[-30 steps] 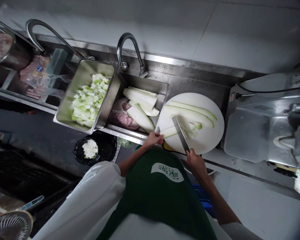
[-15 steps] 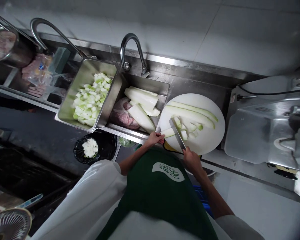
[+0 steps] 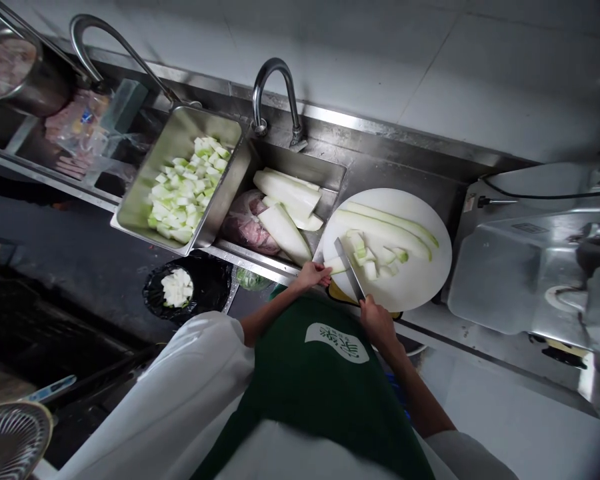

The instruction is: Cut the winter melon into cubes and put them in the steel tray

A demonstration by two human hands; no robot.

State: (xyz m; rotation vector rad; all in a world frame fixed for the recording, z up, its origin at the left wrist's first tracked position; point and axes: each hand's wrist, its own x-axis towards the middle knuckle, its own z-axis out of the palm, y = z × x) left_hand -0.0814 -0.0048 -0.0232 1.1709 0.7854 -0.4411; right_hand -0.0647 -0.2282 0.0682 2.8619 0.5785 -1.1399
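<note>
right hand (image 3: 377, 320) — grips knife (image 3: 351, 269) | left hand (image 3: 311, 274) — pins melon strip (image 3: 337, 265) | cut chunks (image 3: 375, 259) beside blade on white cutting board (image 3: 420, 280)

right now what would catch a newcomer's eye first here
The round white cutting board by the sink, where the right hand grips a cleaver over a pale melon strip pinned by the left hand, with cut chunks beside the blade. To the left, a steel tray heaped with diced melon rests across the sink edge. Below it, a black-lined bin holds white scraps.
</note>
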